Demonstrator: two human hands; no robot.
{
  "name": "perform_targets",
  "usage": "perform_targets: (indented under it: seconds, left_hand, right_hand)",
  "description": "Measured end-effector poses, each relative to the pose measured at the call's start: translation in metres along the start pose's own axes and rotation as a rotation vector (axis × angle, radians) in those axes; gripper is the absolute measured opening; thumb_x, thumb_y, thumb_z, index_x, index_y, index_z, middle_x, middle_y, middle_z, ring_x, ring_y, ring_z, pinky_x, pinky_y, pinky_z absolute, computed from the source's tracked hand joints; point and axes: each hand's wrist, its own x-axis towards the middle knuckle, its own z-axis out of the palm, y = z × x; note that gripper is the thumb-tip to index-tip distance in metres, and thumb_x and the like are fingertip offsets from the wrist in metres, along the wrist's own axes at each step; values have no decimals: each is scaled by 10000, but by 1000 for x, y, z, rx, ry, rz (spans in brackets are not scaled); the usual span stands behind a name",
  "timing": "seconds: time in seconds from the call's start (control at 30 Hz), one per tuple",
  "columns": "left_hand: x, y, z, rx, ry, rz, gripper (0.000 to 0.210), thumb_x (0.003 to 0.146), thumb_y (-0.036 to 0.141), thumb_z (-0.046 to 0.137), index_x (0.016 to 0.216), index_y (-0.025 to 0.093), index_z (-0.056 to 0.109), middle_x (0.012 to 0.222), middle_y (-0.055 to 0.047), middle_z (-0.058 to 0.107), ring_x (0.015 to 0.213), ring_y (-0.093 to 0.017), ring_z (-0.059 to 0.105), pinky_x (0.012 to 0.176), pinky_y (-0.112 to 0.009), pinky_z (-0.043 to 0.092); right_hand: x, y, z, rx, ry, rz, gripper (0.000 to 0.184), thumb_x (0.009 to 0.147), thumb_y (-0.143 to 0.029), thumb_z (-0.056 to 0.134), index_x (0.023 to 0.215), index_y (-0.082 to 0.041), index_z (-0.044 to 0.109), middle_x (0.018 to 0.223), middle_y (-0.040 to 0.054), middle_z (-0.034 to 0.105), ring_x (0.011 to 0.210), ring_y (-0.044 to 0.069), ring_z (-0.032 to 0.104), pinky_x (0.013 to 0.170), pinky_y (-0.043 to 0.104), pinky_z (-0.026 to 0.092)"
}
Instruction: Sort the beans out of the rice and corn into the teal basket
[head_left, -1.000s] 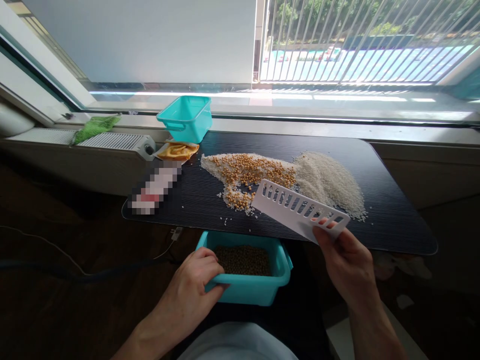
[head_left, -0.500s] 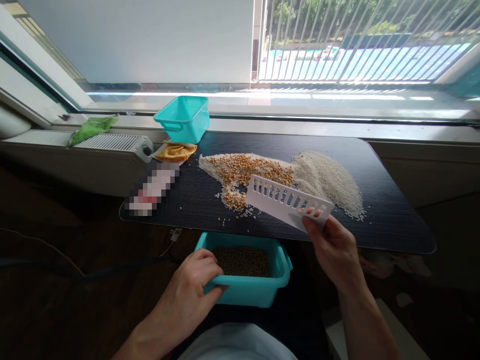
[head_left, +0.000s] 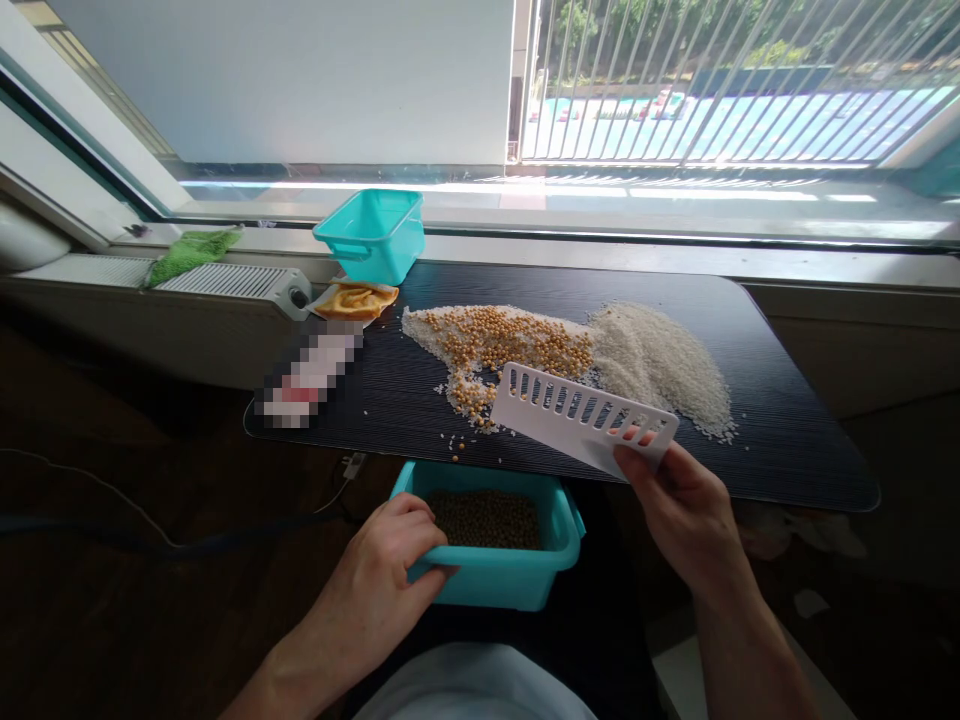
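The white slotted strip [head_left: 555,430] is grasped near its right end between the thumb and fingers of the right hand [head_left: 679,515], over the front part of the table [head_left: 795,425]. By its left end, yellow peas [head_left: 506,335] are mixed with rice [head_left: 664,360]; whether they are touched cannot be told. The lower tub [head_left: 495,585], with beans [head_left: 487,522] inside, is gripped by the rim in the left hand [head_left: 401,555], below the front edge. Dark surface is seen between rice and right edge. Loose grains are scattered toward the front edge. Any print on the pale item [head_left: 311,370] at the front left corner is blurred. The upper tub [head_left: 367,262] is placed at the back left corner.
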Motion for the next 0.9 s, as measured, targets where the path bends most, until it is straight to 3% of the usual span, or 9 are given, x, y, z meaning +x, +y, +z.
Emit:
perform_targets:
  seconds: [0.3, 0.67, 0.9]
  left_hand:
    - [0, 0, -1, 18, 12, 12, 182, 759, 35, 565, 698, 177, 661, 811, -52, 687, 877, -218, 626, 768, -315, 537]
    - [0, 2, -3, 14, -3, -6, 185, 762, 22, 565, 692, 164, 660, 817, -60, 685, 875, -217, 629, 777, -320, 532]
    - [0, 0, -1, 2, -8, -1, 188, 763, 25, 555, 698, 167, 660, 813, -57, 680, 884, -217, 624, 774, -317, 529]
  right_hand:
    - [0, -5, 1, 17, -49, -5, 271, 754, -467, 747, 881, -230, 771, 840, 36, 771, 781, 214, 717, 728, 320, 610]
    - [-2, -4, -2, 30, -59, 44, 287, 736, -472, 760, 896, -234, 777, 902, 42, 774, 839, 229, 714, 776, 336, 597]
    - [-7, -4, 1, 65, -150, 71, 294, 754, -483, 747, 910, -235, 770, 903, 41, 775, 841, 219, 706, 791, 314, 580]
